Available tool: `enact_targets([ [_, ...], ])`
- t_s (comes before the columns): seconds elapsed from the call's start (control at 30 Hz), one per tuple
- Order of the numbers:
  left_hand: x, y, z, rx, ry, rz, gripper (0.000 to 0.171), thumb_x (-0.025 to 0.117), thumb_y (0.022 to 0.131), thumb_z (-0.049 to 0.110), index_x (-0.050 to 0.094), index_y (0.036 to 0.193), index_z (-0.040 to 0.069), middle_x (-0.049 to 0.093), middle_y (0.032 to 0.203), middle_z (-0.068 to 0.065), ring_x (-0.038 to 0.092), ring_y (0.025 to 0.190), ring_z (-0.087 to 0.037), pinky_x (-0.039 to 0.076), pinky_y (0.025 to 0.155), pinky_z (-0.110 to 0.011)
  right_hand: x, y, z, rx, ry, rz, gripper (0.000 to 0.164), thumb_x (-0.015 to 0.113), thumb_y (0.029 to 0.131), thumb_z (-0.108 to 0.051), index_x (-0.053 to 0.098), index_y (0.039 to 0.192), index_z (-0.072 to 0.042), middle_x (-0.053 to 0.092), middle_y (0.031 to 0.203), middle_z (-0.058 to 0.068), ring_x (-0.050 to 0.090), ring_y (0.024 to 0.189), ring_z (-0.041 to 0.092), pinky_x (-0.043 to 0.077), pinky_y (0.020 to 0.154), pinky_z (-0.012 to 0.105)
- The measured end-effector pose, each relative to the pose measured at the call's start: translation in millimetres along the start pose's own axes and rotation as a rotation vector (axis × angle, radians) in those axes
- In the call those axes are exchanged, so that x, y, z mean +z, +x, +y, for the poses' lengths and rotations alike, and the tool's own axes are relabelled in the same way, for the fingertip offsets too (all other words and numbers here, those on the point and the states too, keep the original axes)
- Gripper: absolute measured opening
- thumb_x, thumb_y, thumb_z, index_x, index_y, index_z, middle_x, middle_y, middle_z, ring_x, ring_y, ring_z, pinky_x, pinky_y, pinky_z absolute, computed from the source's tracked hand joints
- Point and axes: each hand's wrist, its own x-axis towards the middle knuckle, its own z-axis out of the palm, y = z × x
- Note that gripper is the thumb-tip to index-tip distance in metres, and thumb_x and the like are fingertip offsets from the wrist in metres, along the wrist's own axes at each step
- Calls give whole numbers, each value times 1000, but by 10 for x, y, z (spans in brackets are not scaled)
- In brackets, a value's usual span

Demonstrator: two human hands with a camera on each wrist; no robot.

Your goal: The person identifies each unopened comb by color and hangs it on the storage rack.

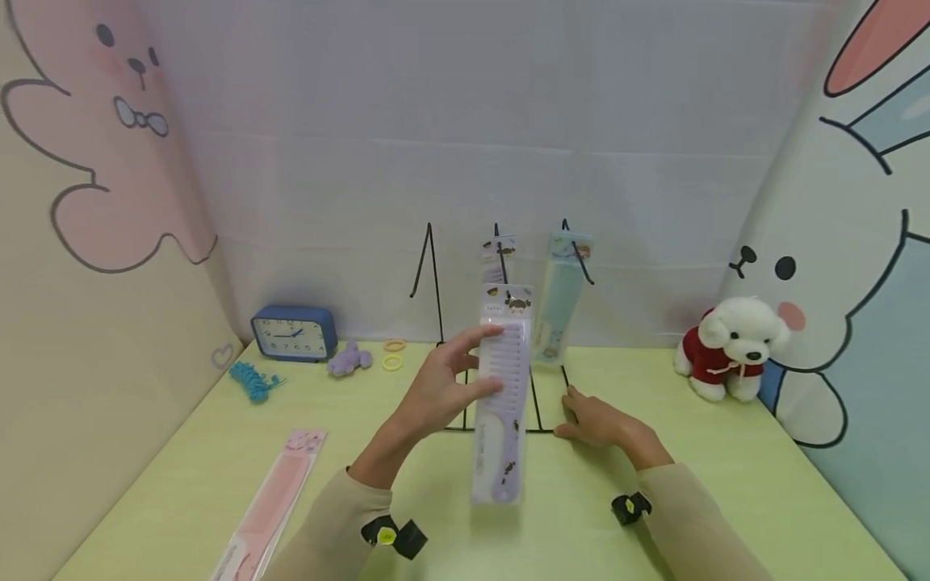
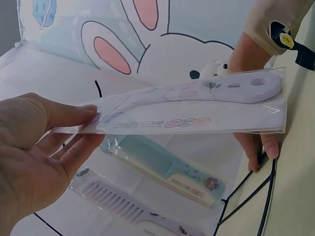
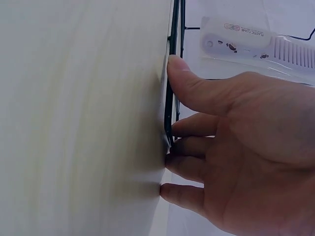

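Observation:
My left hand (image 1: 439,387) pinches a packaged lilac comb (image 1: 501,460) between thumb and fingers, near its toothed half. The pack hangs upright with its header in front of the middle hook of a black wire display rack (image 1: 540,431); whether the hook passes through the hole I cannot tell. Behind it, on the same hook, is a second lilac comb (image 2: 133,206), mostly hidden in the head view. A packaged teal comb (image 1: 561,303) hangs on the right hook. With thumb and fingertips, my right hand (image 1: 599,421) grips the rack's front right base corner.
A packaged pink comb (image 1: 274,500) lies at the front left of the table. Further back are a blue clock (image 1: 294,332), blue cord (image 1: 253,382), a purple toy (image 1: 349,359) and two hair ties (image 1: 392,362). A plush dog (image 1: 730,347) sits at right.

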Motion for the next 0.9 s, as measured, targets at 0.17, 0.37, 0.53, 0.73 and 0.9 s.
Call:
enact_targets([
  [0.17,2,71,-76,-4,-15,18,65,70,89,-7,48,148,11,53,139,-13,66,101,-29,59,72,-38,1,-4,-7,15,16,5,75,64,99,-28,30,147,19,17,153,43,26,139,56,26,112,62],
  [0.37,-13,187,-212,8,-41,50,65,69,88,-8,48,147,10,56,134,-17,67,101,-29,58,73,-37,-4,-16,-13,7,11,5,74,65,99,-27,31,146,19,17,152,44,27,138,57,28,111,62],
  [0.53,-23,338,-285,7,8,80,62,66,91,-7,49,148,12,59,133,-17,67,102,-29,57,75,-35,-4,-17,4,15,-2,13,73,64,100,-27,31,147,18,17,153,42,27,139,56,27,112,61],
  [0.73,-69,450,-405,8,122,115,59,60,96,-7,48,149,17,55,140,-14,66,104,-27,54,72,-31,13,-15,4,-1,-8,10,73,64,100,-28,32,146,19,18,152,43,28,138,57,27,112,61],
  [0.9,-102,579,-503,-11,144,138,60,56,98,-5,48,149,25,52,144,-12,64,110,-27,53,76,-34,2,-20,3,-1,-21,16,72,63,100,-28,33,146,18,19,152,43,27,137,58,27,112,62],
])
